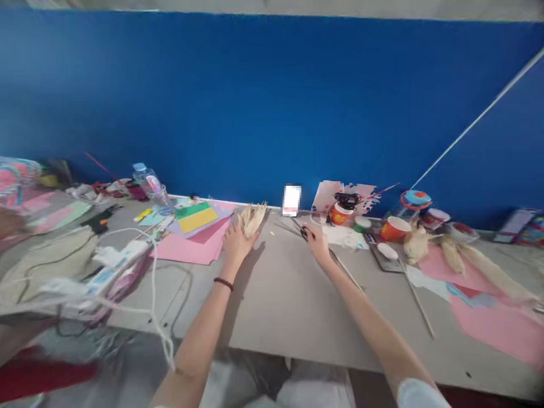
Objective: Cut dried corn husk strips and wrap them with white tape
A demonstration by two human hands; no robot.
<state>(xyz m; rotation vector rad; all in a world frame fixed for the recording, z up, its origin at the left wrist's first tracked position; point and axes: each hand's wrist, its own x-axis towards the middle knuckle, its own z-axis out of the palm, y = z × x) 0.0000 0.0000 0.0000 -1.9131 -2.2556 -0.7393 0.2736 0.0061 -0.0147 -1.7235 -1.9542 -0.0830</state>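
Grey table (285,294) | left hand (238,245) gripping pale bundle (253,218), jutting forward | right hand (317,242) pinching scissors (304,233)

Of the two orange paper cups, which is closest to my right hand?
The cup with the black thing at its top; the other cup is farther right, past the green tub.
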